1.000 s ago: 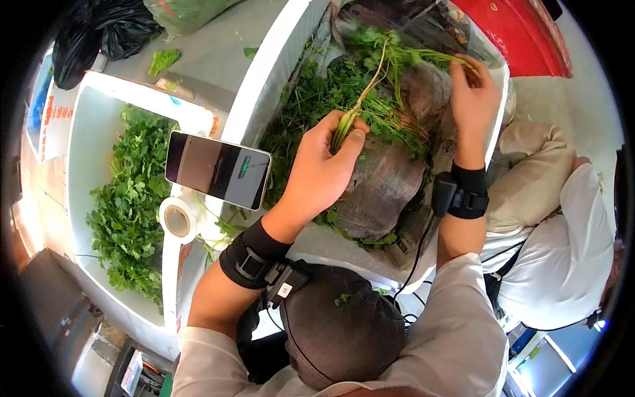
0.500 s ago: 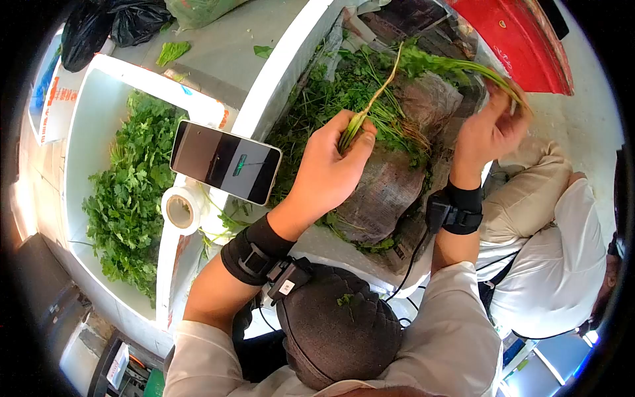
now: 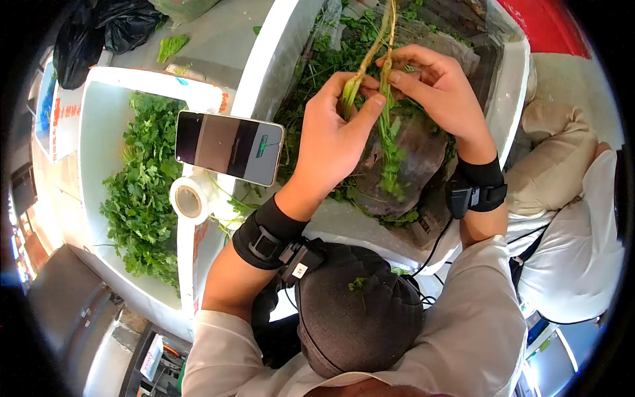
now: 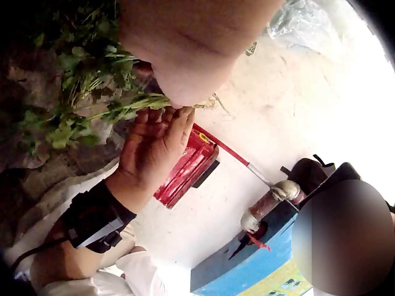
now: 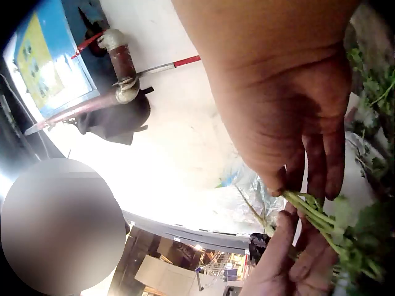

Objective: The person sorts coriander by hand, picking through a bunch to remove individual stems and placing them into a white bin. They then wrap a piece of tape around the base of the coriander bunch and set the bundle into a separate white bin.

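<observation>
My left hand (image 3: 340,135) grips a pale-rooted herb stalk (image 3: 365,66), its root end pointing up and away over the foam box. Close beside it, my right hand (image 3: 440,86) pinches a sprig of leafy herb like coriander (image 3: 393,155), whose leaves hang down toward me. The fingertips of both hands nearly meet at the stalks. In the right wrist view the green stems (image 5: 315,216) run out from the right thumb and fingers. Below the hands, the white foam box (image 3: 259,73) holds loose herbs (image 3: 301,99) and a dark wrapped bundle (image 3: 423,165).
Left of the box, a phone (image 3: 230,147) lies above a white roll (image 3: 192,198). A second foam box (image 3: 92,172) contains bushy green herbs (image 3: 142,198). Black bags (image 3: 83,46) and a red object (image 3: 549,26) stand behind. Another person's clothed legs (image 3: 562,212) are at right.
My right hand swung out to the right with its sprig, then came back beside the left hand. The sprig's leaves now hang toward me. The left hand keeps its stalk.
</observation>
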{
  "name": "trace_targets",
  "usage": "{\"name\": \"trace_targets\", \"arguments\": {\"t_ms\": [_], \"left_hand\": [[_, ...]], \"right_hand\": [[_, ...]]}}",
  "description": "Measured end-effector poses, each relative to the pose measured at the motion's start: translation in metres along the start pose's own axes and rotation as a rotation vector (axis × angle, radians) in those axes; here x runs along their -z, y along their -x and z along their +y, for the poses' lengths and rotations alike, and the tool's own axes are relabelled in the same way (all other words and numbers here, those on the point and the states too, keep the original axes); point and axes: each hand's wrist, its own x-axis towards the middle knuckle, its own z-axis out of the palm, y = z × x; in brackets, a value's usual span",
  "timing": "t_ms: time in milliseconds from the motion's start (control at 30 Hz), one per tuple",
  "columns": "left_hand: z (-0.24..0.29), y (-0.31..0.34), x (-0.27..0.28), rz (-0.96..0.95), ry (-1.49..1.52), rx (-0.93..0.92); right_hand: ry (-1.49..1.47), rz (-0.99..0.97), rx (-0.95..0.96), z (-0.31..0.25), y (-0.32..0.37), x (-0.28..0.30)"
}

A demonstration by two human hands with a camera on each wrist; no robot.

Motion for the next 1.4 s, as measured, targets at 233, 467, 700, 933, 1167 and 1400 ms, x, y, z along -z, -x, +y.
{"name": "trace_targets", "arguments": {"t_ms": [233,467,700,933,1167,1400], "left_hand": [[0.006,0.0,-0.002,0.025,-0.063,0.035],[-0.004,-0.004,-0.004,0.047,-0.016,0.059],[-0.005,-0.001,-0.007,0.023,0.041,0.131],[-0.005,-0.001,-0.004,0.012,0.05,0.138],[0.003,0.002,-0.007,0.022,0.065,0.181],[0.001,0.001,-0.007,0.023,0.072,0.184]], "right_hand": [[0.021,-0.062,-0.072,-0.007,0.004,0.001],[0.106,0.368,0.491,-0.018,-0.001,0.035],[-0.474,0.392,0.902,-0.136,0.005,0.052],[-0.439,0.418,0.954,-0.152,0.018,0.049],[-0.388,0.407,0.952,-0.151,0.03,0.045],[-0.358,0.385,0.951,-0.151,0.034,0.04]]}}
